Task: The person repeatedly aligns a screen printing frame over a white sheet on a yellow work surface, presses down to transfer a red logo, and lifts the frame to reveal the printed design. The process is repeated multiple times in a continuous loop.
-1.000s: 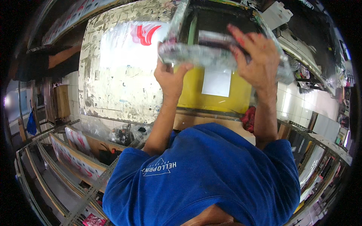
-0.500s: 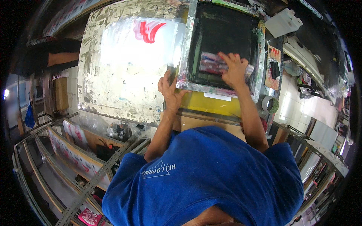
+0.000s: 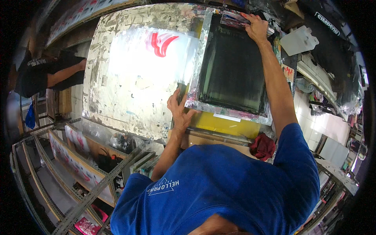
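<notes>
One screen-printing frame (image 3: 231, 62) with dark mesh lies flat on the paint-spattered worktop (image 3: 117, 98), between the two hands. The left hand (image 3: 179, 109) grips the frame's near left corner, fingers closed around its metal edge. The right hand (image 3: 256, 28) reaches to the far edge and presses on one squeegee (image 3: 235, 19) there; whether it is clamped around it cannot be told. Left of the left hand lies one clear sheet (image 3: 152, 58) bearing one red print. One red rag (image 3: 262, 145) sits below the right forearm.

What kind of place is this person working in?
Most likely a screen-printing workshop: a framed mesh screen lies on a paint-spattered table, a white sheet with a red print lies beside it, and racks hold printed sheets.
</notes>
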Demonstrator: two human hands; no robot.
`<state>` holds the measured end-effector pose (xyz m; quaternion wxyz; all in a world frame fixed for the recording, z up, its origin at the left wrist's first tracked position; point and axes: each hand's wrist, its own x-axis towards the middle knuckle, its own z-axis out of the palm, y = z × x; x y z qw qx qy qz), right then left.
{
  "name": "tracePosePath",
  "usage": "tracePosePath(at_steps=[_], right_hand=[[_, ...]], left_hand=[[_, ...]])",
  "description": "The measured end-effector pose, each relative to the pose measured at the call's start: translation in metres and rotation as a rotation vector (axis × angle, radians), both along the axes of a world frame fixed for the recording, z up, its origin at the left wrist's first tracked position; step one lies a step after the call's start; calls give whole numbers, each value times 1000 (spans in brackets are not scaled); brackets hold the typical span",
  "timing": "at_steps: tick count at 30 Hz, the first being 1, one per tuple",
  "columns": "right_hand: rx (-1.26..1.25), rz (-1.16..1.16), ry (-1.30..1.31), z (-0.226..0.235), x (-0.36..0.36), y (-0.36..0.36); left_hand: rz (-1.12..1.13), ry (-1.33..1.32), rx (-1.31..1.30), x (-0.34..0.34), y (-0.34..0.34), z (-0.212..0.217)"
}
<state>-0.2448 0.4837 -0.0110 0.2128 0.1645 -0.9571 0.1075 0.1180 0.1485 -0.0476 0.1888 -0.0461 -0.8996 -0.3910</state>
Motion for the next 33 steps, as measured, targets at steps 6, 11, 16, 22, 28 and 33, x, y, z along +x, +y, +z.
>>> tracePosePath(at_steps=[6, 11, 16, 22, 28, 33], right_hand=[[-131, -35, -188, 27, -2, -7], [-438, -59, -223, 51, 62, 6], [-541, -18, -507, 122, 204, -29], [-3, -60, -238, 234, 277, -73], [-181, 79, 205, 287, 208, -51], [-322, -67, -135, 331, 161, -53]], left_hand=[[29, -79, 62, 5, 1, -3], [73, -50, 196, 5, 9, -5], [105, 118, 273, -14, 18, 41], [194, 268, 411, -73, 34, 129], [33, 118, 562, -128, 39, 136], [460, -164, -362, -102, 19, 11]])
